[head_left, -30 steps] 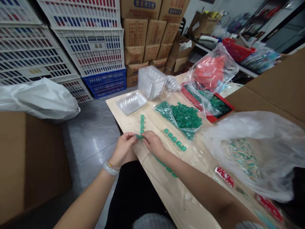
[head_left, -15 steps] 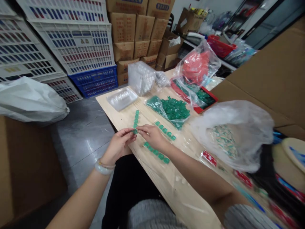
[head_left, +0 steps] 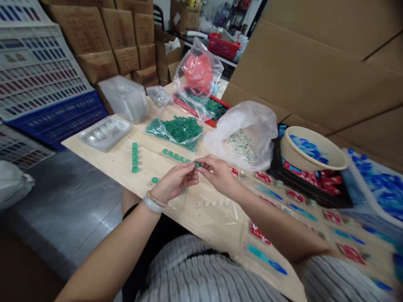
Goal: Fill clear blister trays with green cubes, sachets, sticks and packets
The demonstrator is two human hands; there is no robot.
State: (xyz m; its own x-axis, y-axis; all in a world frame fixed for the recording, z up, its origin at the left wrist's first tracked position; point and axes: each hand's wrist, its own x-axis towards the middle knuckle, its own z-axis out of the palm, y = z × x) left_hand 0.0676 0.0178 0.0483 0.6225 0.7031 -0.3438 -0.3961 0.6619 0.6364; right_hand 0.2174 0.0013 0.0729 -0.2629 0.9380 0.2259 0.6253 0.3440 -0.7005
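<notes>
My left hand [head_left: 174, 182] and my right hand [head_left: 217, 173] meet above the wooden table [head_left: 201, 214], fingertips pinched together on a small green tile [head_left: 197, 164]. A short column of green tiles [head_left: 135, 157] lies to the left, a row of green tiles [head_left: 175, 156] just behind my hands, and a single green tile [head_left: 154, 180] near my left wrist. An open clear bag of loose green tiles [head_left: 178, 130] sits further back. A pale bangle circles my left wrist.
A clear plastic tray [head_left: 105, 132] and a stack of clear trays [head_left: 126, 98] stand at the back left. A white bag [head_left: 244, 134], a beige bowl [head_left: 310, 149], a red-filled bag [head_left: 198, 71] and red and blue packets lie to the right. Cardboard walls the right side.
The view has swung to the right, bringing the bowl and blue packets into sight. My hands have lifted off the table with the tile pinched between them.
</notes>
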